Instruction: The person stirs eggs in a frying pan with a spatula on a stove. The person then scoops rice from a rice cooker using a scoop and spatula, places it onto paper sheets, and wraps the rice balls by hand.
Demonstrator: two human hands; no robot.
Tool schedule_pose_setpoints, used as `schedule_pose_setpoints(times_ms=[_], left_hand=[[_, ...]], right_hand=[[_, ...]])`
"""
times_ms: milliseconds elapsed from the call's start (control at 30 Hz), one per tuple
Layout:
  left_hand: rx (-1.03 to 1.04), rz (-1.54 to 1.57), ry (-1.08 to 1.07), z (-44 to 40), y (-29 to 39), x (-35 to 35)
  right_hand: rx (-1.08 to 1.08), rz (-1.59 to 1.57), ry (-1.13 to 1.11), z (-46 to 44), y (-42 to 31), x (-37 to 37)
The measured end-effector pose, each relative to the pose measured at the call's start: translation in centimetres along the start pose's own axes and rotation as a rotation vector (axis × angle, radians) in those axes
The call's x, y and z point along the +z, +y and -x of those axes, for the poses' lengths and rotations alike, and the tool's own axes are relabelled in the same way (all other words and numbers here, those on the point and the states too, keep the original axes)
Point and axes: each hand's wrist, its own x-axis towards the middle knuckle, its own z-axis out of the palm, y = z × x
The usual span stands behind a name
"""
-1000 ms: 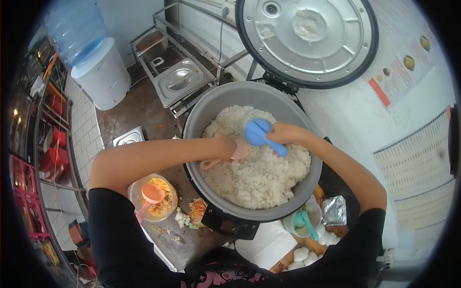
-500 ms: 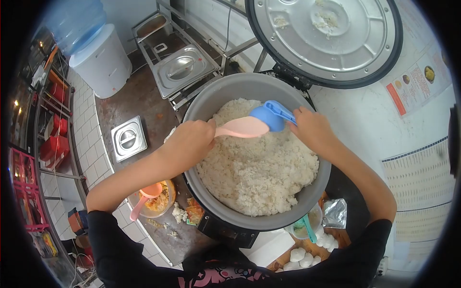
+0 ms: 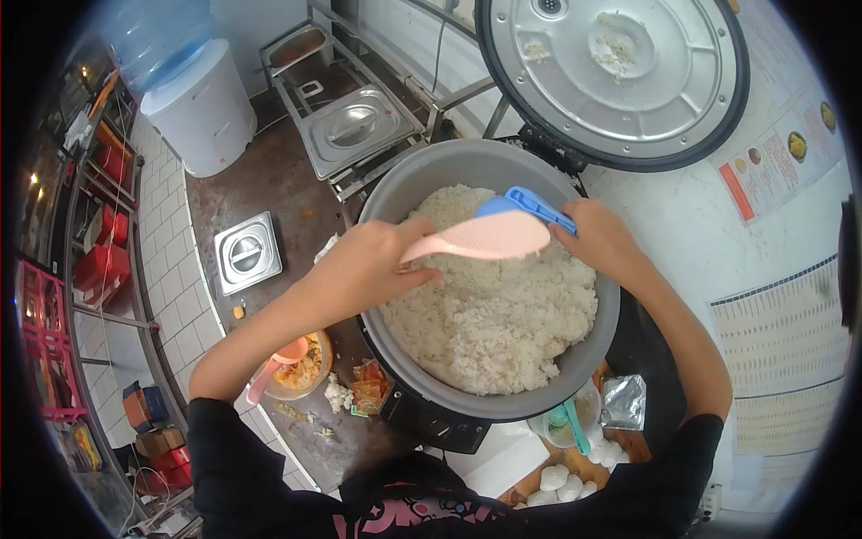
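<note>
The person wears a black shirt [image 3: 310,519] with short, wide sleeves. The left sleeve [image 3: 238,472], between seven and eight o'clock, is plain black and ends in a loose hem near the elbow. The right sleeve [image 3: 669,467], between four and five o'clock, matches it in colour and cut. At six o'clock a print [image 3: 422,516] crosses the chest: pink, curving shapes with pale and dark parts, cut off by the bottom edge and too small to read. Both forearms are bare, as are the left hand [image 3: 373,265] and right hand [image 3: 600,238].
</note>
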Motion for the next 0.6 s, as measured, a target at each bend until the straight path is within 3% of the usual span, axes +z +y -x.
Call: schedule_pose_setpoints(times_ms=[67, 133, 200, 267, 333, 367, 433, 533, 600], left_hand=[[-0.042, 0.015, 0.084, 0.8, 0.1, -0.2], [-0.199, 0.146, 0.372, 3.0, -0.9, -0.4], [-0.368, 0.428, 0.606, 5.8, -2.4, 1.5], [-0.394, 0.997, 0.796, 8.5, -4.2, 5.3], [-0.271, 0.781, 1.073, 8.8, -4.0, 8.6], [-0.233, 0.702, 1.162, 9.3, -3.8, 9.7], [-0.643, 0.761, 0.846, 11.9, -4.0, 10.7], [-0.518, 0.608, 0.786, 12.4, -4.7, 13.3], [-0.541, 0.609, 0.794, 11.8, -3.8, 12.4]], right_hand=[[-0.031, 0.020, 0.003, -0.1, -0.3, 0.2], [-0.016, 0.131, 0.086, -0.2, -1.1, 1.2], [-0.018, 0.166, 0.114, -0.9, -1.7, 2.5], [-0.020, 0.197, 0.133, -1.7, -2.5, 4.6], [-0.145, 0.512, 0.290, -2.7, -3.3, 6.7], [-0.147, 0.513, 0.288, -3.1, -3.6, 7.8], [-0.176, 0.510, 0.191, -3.8, -4.1, 9.8], [-0.260, 0.336, -0.010, -5.9, -3.1, 9.4], [-0.341, 0.281, -0.041, -7.5, -2.8, 10.3]])
